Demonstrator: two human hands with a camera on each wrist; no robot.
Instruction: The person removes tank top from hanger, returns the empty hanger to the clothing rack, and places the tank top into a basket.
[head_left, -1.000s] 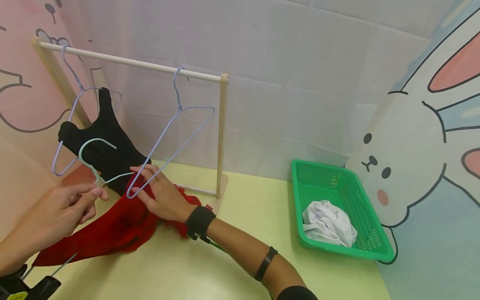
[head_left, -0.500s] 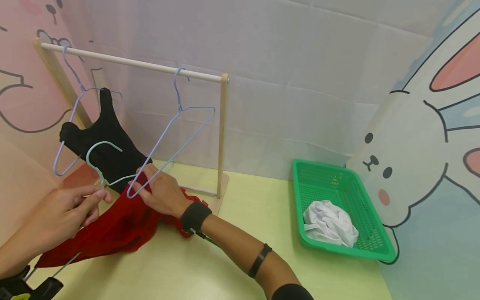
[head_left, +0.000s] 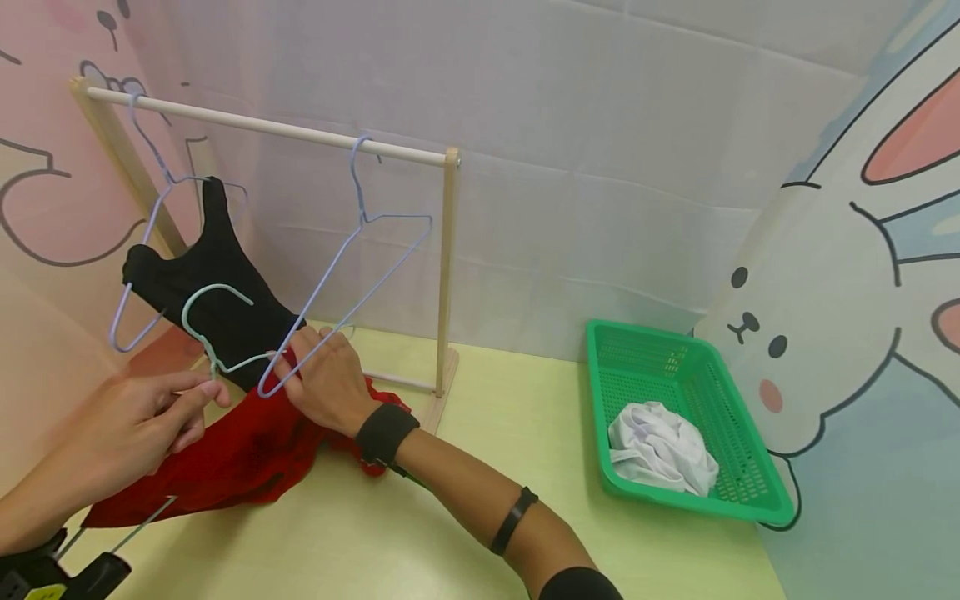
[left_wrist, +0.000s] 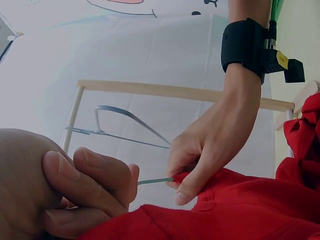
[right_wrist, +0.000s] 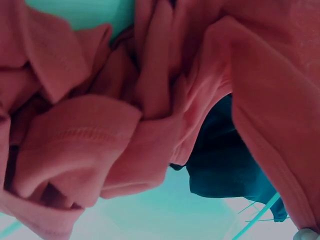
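Observation:
My left hand (head_left: 153, 417) pinches a mint-green hanger (head_left: 217, 286) just below its hook, thumb against fingers. To its right, my right hand (head_left: 330, 379) holds the edge of a red garment (head_left: 247, 454) at the hanger's right arm; in the left wrist view, thumb and fingers of that right hand (left_wrist: 215, 132) pinch the fabric (left_wrist: 250, 205). The garment spreads over the table below both hands, and part of the hanger is hidden by it. Bunched red folds (right_wrist: 130, 115) fill the right wrist view. A bare lilac hanger (head_left: 397, 216) hangs in front of my right fingers.
A wooden rack (head_left: 285, 128) stands at the back left. From it hangs another lilac hanger (head_left: 150, 221) with a black tank-style garment (head_left: 225, 275). A green basket (head_left: 596, 400) holding a crumpled white cloth (head_left: 663, 450) sits at the right, on the pale yellow table (head_left: 517, 433).
The mint hanger and my left hand have shifted slightly right. My right hand has drawn its fingers in around the red fabric at the hanger's arm.

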